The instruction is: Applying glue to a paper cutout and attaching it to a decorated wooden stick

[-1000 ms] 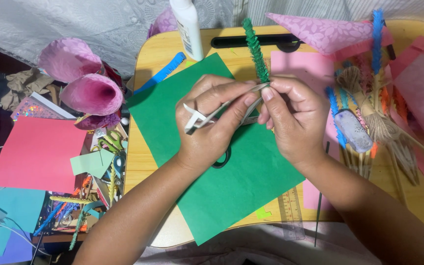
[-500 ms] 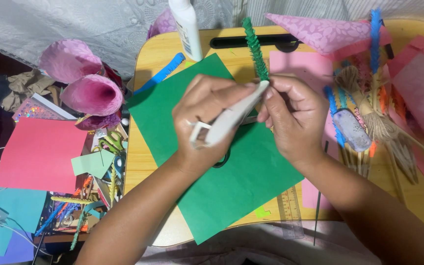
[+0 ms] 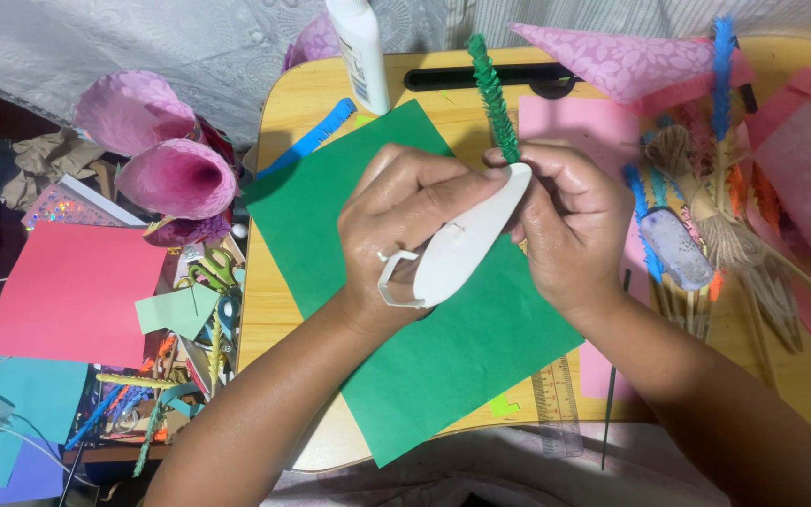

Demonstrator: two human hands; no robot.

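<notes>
A white glue-gun-like tool (image 3: 462, 246) is gripped in the left hand (image 3: 405, 235), fingers closed round its body, tip pressed to the base of the green fringed stem (image 3: 493, 94). That stem is pinched by the right hand (image 3: 565, 225) and stands up toward the desk's far edge. Compared with a second ago, the tool's been swung round, so its broad white side is shown now. The green paper sheet (image 3: 330, 216) underneath hasn't budged, mid-desk. A white glue bottle (image 3: 359, 52) is parked at the far edge.
</notes>
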